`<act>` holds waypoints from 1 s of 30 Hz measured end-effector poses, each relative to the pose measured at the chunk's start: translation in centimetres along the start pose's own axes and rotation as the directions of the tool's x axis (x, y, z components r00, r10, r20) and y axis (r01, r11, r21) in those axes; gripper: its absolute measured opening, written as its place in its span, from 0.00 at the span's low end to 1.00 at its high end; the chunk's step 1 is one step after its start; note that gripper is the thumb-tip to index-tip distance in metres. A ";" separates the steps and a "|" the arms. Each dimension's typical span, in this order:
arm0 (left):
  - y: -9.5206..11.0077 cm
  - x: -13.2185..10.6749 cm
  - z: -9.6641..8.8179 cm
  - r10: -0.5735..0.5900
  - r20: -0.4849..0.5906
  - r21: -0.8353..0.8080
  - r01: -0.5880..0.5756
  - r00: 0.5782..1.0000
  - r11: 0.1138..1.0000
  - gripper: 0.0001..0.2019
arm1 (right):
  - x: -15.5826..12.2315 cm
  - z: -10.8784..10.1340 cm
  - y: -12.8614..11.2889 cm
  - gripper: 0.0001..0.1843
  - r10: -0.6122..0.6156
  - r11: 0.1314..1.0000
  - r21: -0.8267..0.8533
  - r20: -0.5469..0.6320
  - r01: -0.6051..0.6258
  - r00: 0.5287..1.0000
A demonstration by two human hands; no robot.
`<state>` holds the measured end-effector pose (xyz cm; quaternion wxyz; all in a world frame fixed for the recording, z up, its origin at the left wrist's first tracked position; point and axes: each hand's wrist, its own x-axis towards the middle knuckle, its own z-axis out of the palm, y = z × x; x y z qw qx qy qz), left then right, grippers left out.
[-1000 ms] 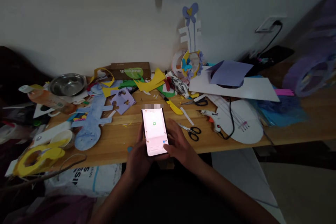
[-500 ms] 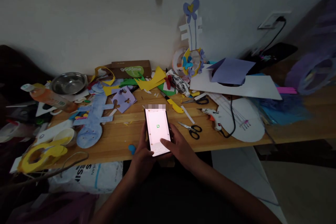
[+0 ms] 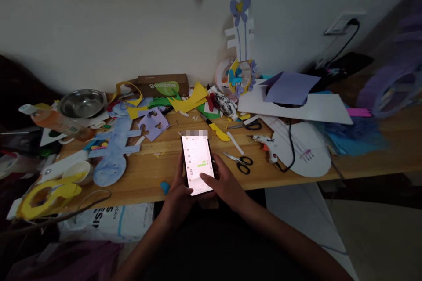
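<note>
A lit smartphone point(image 3: 198, 164) is held upright between my two hands, in front of the wooden table's near edge. My left hand point(image 3: 180, 195) wraps its left side, with the thumb near the lower left corner. Along the right side is my right hand point(image 3: 226, 182), its thumb resting on the lower part of the screen. The fingers behind the phone are hidden. The screen shows a chat-like list with green patches, too small to read. Black-handled scissors point(image 3: 242, 163) lie right of the phone, and a small blue lump point(image 3: 165, 187) lies left of it.
A glue gun point(image 3: 268, 147) with a black cord lies by a white guitar-shaped cutout point(image 3: 308, 151). A yellow-handled knife point(image 3: 219, 132), a steel bowl point(image 3: 82, 103), an orange drink bottle point(image 3: 56, 120) and a brown box point(image 3: 163, 85) are around. A decorated paper guitar point(image 3: 242, 48) leans on the wall.
The phone screen has switched from a pale page with a small green icon to a list with green patches. Both hands keep the same hold; the view has shifted slightly.
</note>
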<state>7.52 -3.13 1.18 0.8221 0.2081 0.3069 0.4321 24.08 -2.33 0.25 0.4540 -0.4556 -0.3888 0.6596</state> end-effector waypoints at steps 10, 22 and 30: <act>0.1 0.2 0.3 -0.014 0.009 0.001 0.014 1.000 1.000 0.55 | 0.1 -0.1 -0.1 0.29 0.022 0.999 0.046 -0.018 -0.021 1.000; 0.4 0.4 0.2 0.023 0.016 -0.019 -0.022 1.000 1.000 0.51 | -0.2 -0.2 -1.8 0.36 0.045 0.970 0.233 0.093 -0.066 0.995; 0.3 0.5 0.9 0.004 -0.125 0.034 0.000 0.992 0.999 0.49 | 0.0 -0.6 -0.8 0.36 -0.029 0.998 0.064 0.114 0.022 0.993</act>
